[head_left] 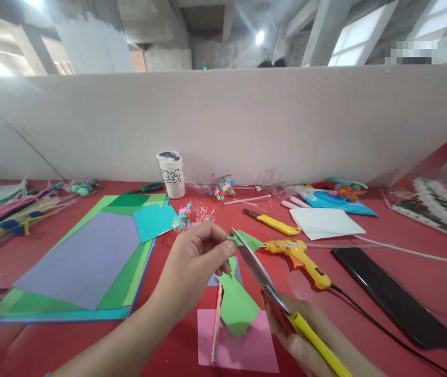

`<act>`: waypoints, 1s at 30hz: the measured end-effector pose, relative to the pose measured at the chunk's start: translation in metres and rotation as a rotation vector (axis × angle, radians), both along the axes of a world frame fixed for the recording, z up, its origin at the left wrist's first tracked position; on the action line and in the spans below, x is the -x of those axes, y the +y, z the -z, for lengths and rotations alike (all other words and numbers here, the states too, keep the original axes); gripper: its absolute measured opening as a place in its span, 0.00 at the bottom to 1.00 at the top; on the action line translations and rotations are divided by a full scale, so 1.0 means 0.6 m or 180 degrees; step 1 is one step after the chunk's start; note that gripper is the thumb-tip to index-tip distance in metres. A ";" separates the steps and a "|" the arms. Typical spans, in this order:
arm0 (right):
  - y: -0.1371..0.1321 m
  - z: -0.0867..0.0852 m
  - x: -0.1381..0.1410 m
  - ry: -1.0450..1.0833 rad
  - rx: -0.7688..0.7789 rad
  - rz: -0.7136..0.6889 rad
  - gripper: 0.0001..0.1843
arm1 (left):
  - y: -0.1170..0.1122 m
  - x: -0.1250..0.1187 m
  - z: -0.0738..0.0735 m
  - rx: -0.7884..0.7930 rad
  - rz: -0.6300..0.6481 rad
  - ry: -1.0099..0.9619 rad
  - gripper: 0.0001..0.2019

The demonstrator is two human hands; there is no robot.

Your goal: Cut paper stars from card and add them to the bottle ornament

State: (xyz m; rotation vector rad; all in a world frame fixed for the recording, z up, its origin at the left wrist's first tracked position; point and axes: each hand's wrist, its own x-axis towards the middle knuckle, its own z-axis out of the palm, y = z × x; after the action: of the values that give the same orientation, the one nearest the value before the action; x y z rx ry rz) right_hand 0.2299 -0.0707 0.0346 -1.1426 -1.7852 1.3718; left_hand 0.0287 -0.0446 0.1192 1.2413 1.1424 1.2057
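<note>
My left hand [199, 256] pinches a small piece of green paper [234, 240] between thumb and fingers. In my right hand [305, 335] are scissors [260, 275] with yellow handles, their blades pointing up and left against the green paper. Whether the blades are parted is hard to make out. Below the hands lie a larger light green paper piece [241, 306], a pink sheet [257, 351] and a pencil [217, 324]. Another green scrap [251, 241] shows behind the blades, near the tip of a yellow glue gun [300, 256].
Stacked coloured sheets [85, 256] cover the left side, with a cut turquoise sheet [154, 222] beside them. A white cup [172, 178] stands near the white partition [223, 120]. On the right are a yellow utility knife [274, 224], white paper [325, 222] and a black phone [396, 298].
</note>
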 end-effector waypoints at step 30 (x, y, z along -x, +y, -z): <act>-0.020 -0.004 -0.030 -0.0364 -0.0117 0.0089 0.20 | -0.004 -0.020 0.015 0.0015 -0.0147 -0.0343 0.07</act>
State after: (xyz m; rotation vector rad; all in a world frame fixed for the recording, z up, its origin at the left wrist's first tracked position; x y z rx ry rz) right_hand 0.2481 -0.0826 0.0367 -1.2440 -1.8592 1.2751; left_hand 0.0406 -0.0471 0.1103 1.1381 1.0991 1.2880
